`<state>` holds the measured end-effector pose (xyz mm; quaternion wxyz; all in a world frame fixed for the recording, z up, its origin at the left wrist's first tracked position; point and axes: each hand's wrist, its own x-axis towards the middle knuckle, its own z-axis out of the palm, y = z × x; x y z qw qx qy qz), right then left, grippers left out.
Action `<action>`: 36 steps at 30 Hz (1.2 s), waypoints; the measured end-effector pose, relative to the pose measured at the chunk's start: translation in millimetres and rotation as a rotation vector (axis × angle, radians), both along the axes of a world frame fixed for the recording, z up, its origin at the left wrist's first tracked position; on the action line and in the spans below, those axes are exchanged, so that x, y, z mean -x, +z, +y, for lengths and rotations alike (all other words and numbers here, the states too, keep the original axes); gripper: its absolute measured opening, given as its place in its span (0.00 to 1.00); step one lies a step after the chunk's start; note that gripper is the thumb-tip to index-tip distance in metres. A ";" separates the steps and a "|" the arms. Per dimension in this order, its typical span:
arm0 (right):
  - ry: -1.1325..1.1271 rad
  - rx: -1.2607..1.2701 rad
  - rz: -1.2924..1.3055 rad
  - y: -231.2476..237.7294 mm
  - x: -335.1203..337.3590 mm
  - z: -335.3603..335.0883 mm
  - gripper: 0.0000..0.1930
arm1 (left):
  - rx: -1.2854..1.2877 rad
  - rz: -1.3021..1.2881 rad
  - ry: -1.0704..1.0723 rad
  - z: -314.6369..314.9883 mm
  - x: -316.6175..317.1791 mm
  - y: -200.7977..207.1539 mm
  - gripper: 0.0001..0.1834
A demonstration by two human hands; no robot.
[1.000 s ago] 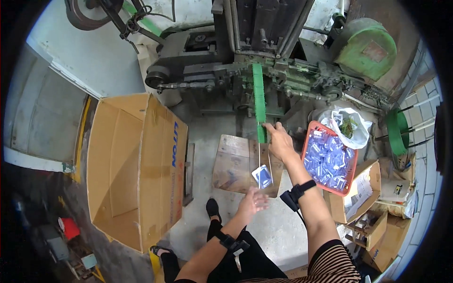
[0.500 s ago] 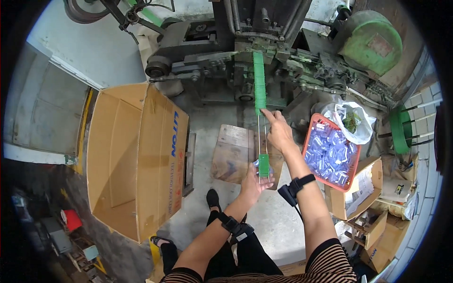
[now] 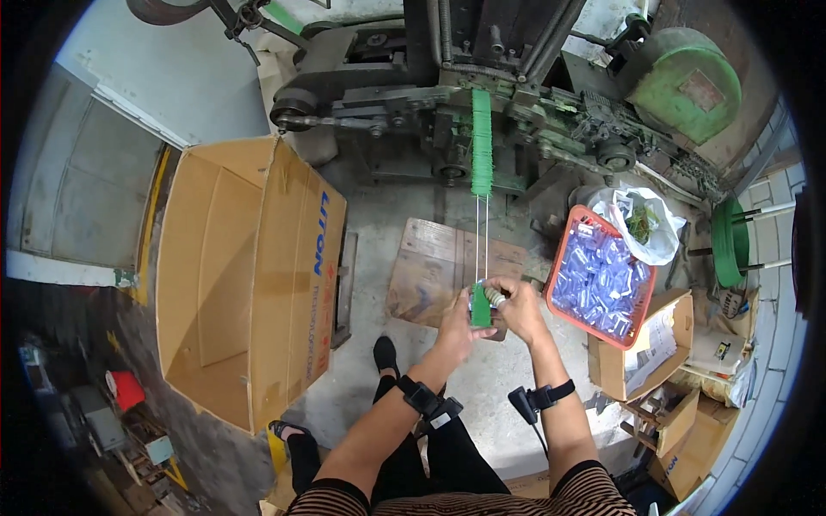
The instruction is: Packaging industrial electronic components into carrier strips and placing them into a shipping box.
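A narrow green strip of stacked thin pieces (image 3: 482, 146) runs down from the dark machine (image 3: 366, 64). Two thin pale rails (image 3: 482, 236) continue from it toward me. At their near end sits a short green block (image 3: 480, 311). My left hand (image 3: 454, 331) is closed around this block from the left, its thumb side along the block. From the right my right hand (image 3: 519, 311) meets the same spot, fingers bent against the block's upper part. A small pale ribbed thing (image 3: 495, 297) shows at its fingertips; its kind is unclear.
An orange basket (image 3: 553, 284) full of bluish clear plastic packets stands at right, beside a white bag (image 3: 662, 245). A large open cardboard box (image 3: 297, 284) stands left. Below my hands lies a wooden board (image 3: 413, 297). Smaller boxes (image 3: 680, 331) crowd the right side.
My right hand has come down along the rails from the long green strip's lower end to the short green block. My left hand stays at the block.
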<state>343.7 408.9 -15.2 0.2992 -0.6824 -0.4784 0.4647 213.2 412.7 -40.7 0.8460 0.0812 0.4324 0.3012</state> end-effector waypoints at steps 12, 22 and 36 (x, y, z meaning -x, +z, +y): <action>-0.210 -0.357 -0.470 14.1 33.0 -57.1 0.12 | -0.118 0.214 -0.151 -34.0 -9.7 -4.8 0.14; -0.418 -0.068 -0.415 -99.8 -1.2 -97.4 0.11 | -1.242 0.672 -0.258 -3.1 192.5 103.7 0.13; -0.207 -0.162 -0.958 -175.8 7.9 -52.7 0.12 | -0.555 1.135 0.194 152.5 468.1 -115.5 0.11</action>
